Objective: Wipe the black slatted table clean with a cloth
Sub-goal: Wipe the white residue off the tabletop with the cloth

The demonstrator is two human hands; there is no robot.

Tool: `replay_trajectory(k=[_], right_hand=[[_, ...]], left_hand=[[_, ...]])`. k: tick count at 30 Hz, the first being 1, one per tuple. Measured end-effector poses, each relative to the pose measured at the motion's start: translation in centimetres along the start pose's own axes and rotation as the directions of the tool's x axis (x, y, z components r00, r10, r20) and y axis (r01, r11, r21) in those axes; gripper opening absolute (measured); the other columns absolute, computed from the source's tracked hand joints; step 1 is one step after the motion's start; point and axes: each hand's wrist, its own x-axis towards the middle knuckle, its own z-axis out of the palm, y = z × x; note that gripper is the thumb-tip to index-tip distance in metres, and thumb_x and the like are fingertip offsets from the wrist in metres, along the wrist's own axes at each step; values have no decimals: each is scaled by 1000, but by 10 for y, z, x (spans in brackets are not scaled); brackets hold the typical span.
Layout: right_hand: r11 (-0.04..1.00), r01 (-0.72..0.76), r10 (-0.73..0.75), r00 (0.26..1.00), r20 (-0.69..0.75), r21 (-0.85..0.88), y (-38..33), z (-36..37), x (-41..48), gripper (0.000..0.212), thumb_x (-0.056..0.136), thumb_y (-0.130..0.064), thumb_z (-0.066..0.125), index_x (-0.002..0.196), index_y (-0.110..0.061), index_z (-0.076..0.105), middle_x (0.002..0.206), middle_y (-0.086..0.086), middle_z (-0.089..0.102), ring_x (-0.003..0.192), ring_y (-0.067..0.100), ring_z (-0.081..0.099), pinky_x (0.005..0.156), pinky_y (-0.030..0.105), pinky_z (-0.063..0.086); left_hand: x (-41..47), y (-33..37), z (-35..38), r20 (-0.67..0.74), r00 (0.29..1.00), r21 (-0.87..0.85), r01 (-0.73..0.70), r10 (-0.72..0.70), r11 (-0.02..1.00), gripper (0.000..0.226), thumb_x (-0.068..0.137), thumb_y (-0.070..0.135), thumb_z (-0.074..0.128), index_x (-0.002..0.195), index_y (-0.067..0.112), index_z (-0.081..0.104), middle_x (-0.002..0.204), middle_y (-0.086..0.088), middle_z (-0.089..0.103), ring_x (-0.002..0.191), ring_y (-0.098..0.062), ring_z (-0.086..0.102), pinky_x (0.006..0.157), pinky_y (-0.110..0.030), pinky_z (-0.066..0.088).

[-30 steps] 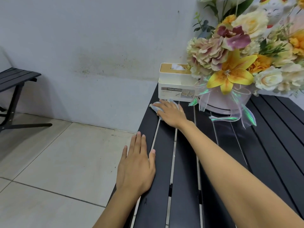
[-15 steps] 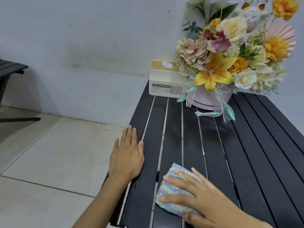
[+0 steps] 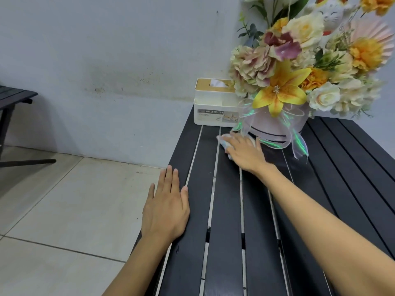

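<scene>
View: head camera, looking forward and down along the table top.
Black slatted table point(image 3: 224, 231): dark slats are running away from the person, with pale gaps showing between them.
Cloth point(image 3: 223, 139): pale blue-white, lying on the slats at the far end, mostly hidden under the palm; only its left edge is showing.
Right hand point(image 3: 245, 153): arm is reaching far out; fingers are lying straight and spread, pressing flat on the cloth, not curling round it.
Left hand point(image 3: 165, 207): is resting flat on the near left slat at the table edge, fingers extended and together, holding nothing.
Tissue holder point(image 3: 215, 107): white box standing at the far left corner, near the cloth but apart from it.
Flower box point(image 3: 277, 130): round pink container carrying the bouquet point(image 3: 299, 67); the right fingertips are lying just beside its base.
Ribbon point(image 3: 299, 144): iridescent tails are trailing onto the slats to the right of the hand.
Step in hand, as judged: wiping the far end of the middle slats.
Doing it well: pressing evenly through the whole palm, drawing the cloth along the slat direction so it is not snagging in the gaps, overlapping each pass.
Caution: working round the flower box base gently, since catching the ribbon is likely to drag it.
</scene>
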Motion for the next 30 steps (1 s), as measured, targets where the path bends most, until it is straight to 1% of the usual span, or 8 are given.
replay_trajectory(k=[1,4,9,12,15,21,26,30], right_hand=[[992,99,-99,995,7,-79,-6,1,-20,47,99,-32,22,144,-44,19,155,-13,15,144,18,6,110,47,-17],[905,386,-402,913,-63,-180,-42,13,-113,50,92,-36,26,141,-45,25,148,-15,27,138,17,20,108,58,25],[825,564,-562,824,78,-12,-50,19,-199,59,78,-42,41,135,-53,29,148,-21,31,139,6,25,109,39,18],[851,509,-524,837,160,127,-46,4,-153,46,85,-58,17,130,-66,19,151,-31,7,141,-7,-3,116,32,-9],[924,376,-380,922,69,70,-38,10,-66,60,78,-59,5,136,-58,20,154,-23,11,143,3,2,117,44,-2],[995,52,-54,998,27,90,-49,19,32,43,100,-38,22,141,-46,27,157,-9,12,146,19,2,115,51,-5],[970,214,-220,975,41,113,-59,17,-47,44,97,-37,23,140,-48,26,156,-13,13,145,14,3,114,50,-8],[888,431,-446,891,80,159,-43,13,-186,54,86,-45,19,139,-53,24,153,-27,5,142,0,-7,113,33,-18]], left_hand=[[0,0,0,3,1000,-2,-1,1,1000,54,99,35,8,148,17,-5,156,5,-14,142,-7,-15,117,-30,-1],[0,-2,0,9,1000,2,-10,10,1000,53,100,33,8,148,17,-6,156,4,-15,142,-7,-15,117,-31,-1],[1,-3,1,-8,1000,-10,-22,22,1000,55,95,33,-2,148,18,-6,156,4,-14,142,-8,-14,118,-31,2],[1,-3,0,-20,1000,-10,-20,20,1000,57,93,34,-5,148,18,-7,155,6,-16,141,-7,-16,117,-29,1],[0,-2,-2,-5,1000,-22,-13,13,1000,52,100,31,8,148,18,-7,155,6,-15,141,-7,-16,117,-30,1],[1,-3,0,-22,1000,-14,-17,17,1000,52,100,31,11,149,18,-3,156,5,-10,143,-8,-11,118,-31,4],[3,-2,1,-18,1000,13,-19,20,1000,52,100,29,12,149,15,1,157,2,-5,144,-11,-7,117,-33,5],[3,-4,3,-20,1000,24,-17,17,1000,52,100,28,12,149,13,4,157,0,-3,144,-13,-5,117,-35,6]])
